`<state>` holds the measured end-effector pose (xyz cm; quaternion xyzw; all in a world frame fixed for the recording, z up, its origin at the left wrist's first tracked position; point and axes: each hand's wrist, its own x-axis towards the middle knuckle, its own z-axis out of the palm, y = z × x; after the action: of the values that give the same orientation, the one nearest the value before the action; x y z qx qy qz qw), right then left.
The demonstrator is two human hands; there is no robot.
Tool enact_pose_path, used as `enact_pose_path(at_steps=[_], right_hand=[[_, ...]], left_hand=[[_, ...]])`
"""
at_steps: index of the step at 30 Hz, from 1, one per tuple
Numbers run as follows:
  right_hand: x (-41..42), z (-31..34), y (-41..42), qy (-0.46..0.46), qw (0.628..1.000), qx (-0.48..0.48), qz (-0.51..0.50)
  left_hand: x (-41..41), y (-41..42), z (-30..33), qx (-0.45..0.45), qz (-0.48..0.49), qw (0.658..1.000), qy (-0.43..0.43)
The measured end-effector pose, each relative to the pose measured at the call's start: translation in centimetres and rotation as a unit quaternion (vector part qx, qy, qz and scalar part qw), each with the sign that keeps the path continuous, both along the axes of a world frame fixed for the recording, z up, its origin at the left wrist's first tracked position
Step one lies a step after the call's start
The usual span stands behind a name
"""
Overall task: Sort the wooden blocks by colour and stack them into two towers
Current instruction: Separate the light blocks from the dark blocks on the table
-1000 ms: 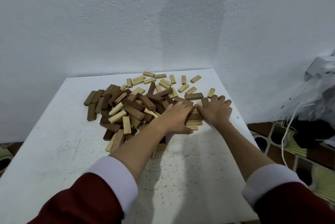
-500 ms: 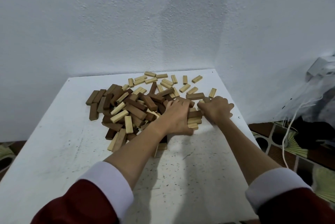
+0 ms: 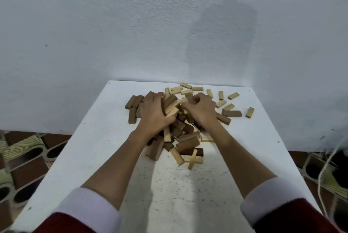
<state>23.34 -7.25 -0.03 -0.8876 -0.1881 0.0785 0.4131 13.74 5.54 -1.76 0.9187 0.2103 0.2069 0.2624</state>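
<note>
Grip, left hand: fingers curled into the heap, clutching a bunch of light blocks tipped up on end.
Grip, right hand: fingers curled down on the top of the heap; what they hold cannot be told.
Heap of wooden blocks: dark and light mixed, long axes pointing every way, between and under both hands at the counter's middle.
Dark blocks: lying flat to the left, long axes running away from the person.
Loose light blocks: scattered flat toward the far right.
Counter: white, speckled, pushed against a white wall.
Floor: patterned tiles; a white cord at right.
</note>
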Motion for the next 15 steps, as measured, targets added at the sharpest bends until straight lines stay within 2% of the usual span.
enact_pose_path(at_steps=[1, 3, 6, 9, 11, 15], right_hand=[[-0.4, -0.5, 0.7, -0.029, 0.998, -0.044, 0.034], [-1.4, -1.6, 1.8, -0.072, 0.979, -0.153, 0.111], [-2.5, -2.4, 2.1, -0.114, 0.951, -0.249, 0.143], [-2.3, -2.3, 1.7, -0.108, 0.957, -0.229, 0.142], [-1.7, -2.1, 1.0, -0.111, 0.967, -0.192, 0.127], [1.5, -1.7, -1.8, -0.126, 0.982, -0.143, 0.015]], left_hand=[[-0.4, 0.8, -0.7, 0.010, -0.004, 1.000, 0.018], [-1.0, 1.8, -2.1, 0.016, -0.035, 0.993, 0.107], [-1.4, 2.1, -3.3, 0.008, -0.073, 0.976, 0.205], [-1.6, 1.9, -2.8, 0.007, -0.071, 0.973, 0.218], [-1.5, 1.8, -1.9, -0.005, -0.059, 0.981, 0.183], [0.4, 2.1, 0.1, 0.044, -0.050, 0.990, 0.121]])
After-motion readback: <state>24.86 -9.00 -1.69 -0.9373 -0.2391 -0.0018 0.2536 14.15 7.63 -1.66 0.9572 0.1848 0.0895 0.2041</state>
